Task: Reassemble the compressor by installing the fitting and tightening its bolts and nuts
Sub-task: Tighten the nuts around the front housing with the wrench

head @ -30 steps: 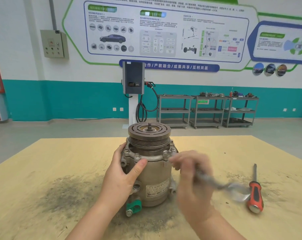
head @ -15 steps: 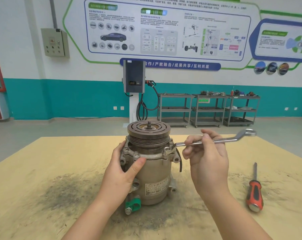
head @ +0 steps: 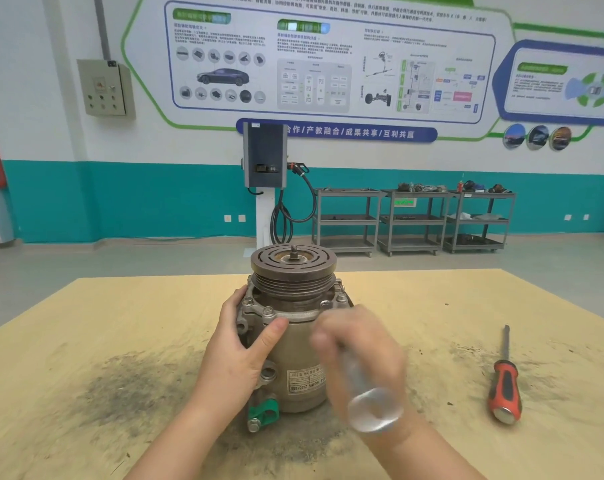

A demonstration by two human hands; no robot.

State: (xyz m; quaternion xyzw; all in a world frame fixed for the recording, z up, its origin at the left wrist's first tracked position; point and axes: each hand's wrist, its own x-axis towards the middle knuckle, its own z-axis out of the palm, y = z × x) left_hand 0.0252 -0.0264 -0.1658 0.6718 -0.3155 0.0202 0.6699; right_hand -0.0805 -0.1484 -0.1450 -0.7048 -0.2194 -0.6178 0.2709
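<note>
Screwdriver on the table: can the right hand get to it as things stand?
Probably yes, but not freely: the screwdriver lies alone on the table on that side with nothing between, yet the right hand is holding the wrench and would have to put it down first.

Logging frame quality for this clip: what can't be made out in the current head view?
- Right hand and wrench: motion-blurred, so grip and the wrench head's seating on a bolt are unclear.
- Compressor right side: hidden behind the right hand.
- Compressor left side: covered by the left hand.
- Nameplate: partly covered, print too small.
- Wall poster: text too small.
- Both forearms: cut off by the bottom edge.
</note>
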